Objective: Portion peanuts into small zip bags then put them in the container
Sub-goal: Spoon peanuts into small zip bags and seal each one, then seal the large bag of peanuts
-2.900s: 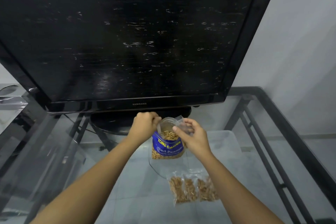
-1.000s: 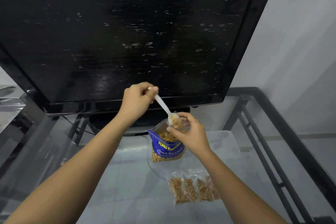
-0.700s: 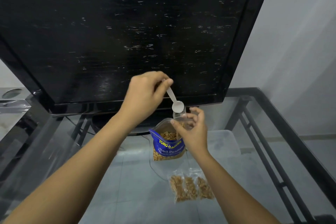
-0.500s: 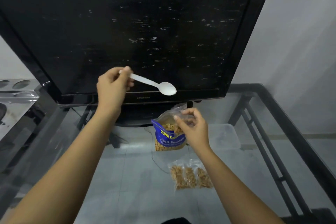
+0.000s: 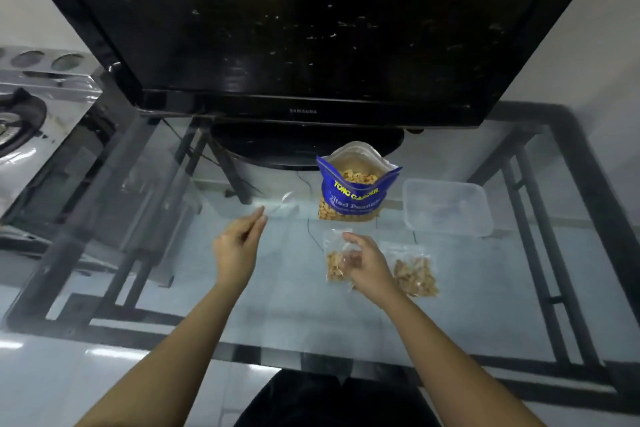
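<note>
The blue peanut bag stands open on the glass table, peanuts showing inside. My right hand holds a small zip bag partly filled with peanuts, low over the glass in front of the big bag. To its right lie filled zip bags. A clear plastic container sits right of the big bag. My left hand reaches forward and pinches the handle end of a blurred white spoon low over the glass, left of the big bag.
A large black TV on its oval base fills the back of the table. A steel gas stove stands at the left. The table's black frame runs along the right and front edges.
My left hand has brought the spoon down from in front of the TV to the glass left of the big bag. My right hand has lowered the small bag toward the filled bags.
</note>
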{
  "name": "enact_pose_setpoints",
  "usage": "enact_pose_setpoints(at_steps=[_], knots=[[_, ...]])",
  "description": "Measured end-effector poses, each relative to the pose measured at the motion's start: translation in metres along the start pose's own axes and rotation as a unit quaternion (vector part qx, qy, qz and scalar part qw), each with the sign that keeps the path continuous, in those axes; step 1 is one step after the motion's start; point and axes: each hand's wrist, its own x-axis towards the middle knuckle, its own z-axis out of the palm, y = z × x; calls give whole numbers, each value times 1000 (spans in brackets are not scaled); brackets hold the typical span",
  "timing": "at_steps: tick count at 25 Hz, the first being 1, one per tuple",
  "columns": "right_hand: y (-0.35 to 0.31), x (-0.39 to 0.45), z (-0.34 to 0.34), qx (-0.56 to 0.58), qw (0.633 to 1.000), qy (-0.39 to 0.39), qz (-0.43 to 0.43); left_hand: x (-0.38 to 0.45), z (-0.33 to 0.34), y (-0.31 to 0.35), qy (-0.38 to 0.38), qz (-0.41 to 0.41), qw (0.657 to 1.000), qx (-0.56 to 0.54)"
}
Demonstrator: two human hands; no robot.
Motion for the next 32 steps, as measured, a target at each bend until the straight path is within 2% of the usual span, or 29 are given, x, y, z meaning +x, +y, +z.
enact_pose_setpoints(at_steps=[2, 6, 10, 15, 17, 19, 22, 25, 27, 29, 30, 32], knots=[[7, 3, 3, -65, 998, -11, 13, -12, 13, -19, -55, 125, 986, 98], [8, 7, 5, -176, 984, -33, -14, -26, 28, -49, -130, 204, 951, 193], [12, 10, 7, -317, 946, -52, -31, -32, 30, -62, -166, 204, 934, 241], [4, 7, -2, -299, 953, -38, -34, -33, 29, -51, -187, 205, 928, 247], [-10, 7, -13, -253, 965, 9, -73, -18, 29, -37, -180, 203, 934, 233], [-31, 12, -30, -189, 969, 91, -132, 10, 32, -11, -142, 202, 946, 209], [-71, 28, -61, -167, 947, 189, -199, 62, 40, 43, -91, 210, 959, 166], [-102, 39, -94, -173, 931, 252, -200, 100, 45, 96, -161, 249, 946, 133], [-108, 44, -110, -199, 943, 211, -163, 115, 50, 113, -280, 261, 911, 150], [-106, 49, -118, -268, 950, 105, -116, 123, 55, 118, -383, 240, 874, 177], [-104, 52, -120, -296, 946, 69, -111, 127, 57, 118, -405, 232, 866, 181], [-99, 58, -122, -296, 947, 57, -113, 132, 57, 117, -421, 228, 858, 186]])
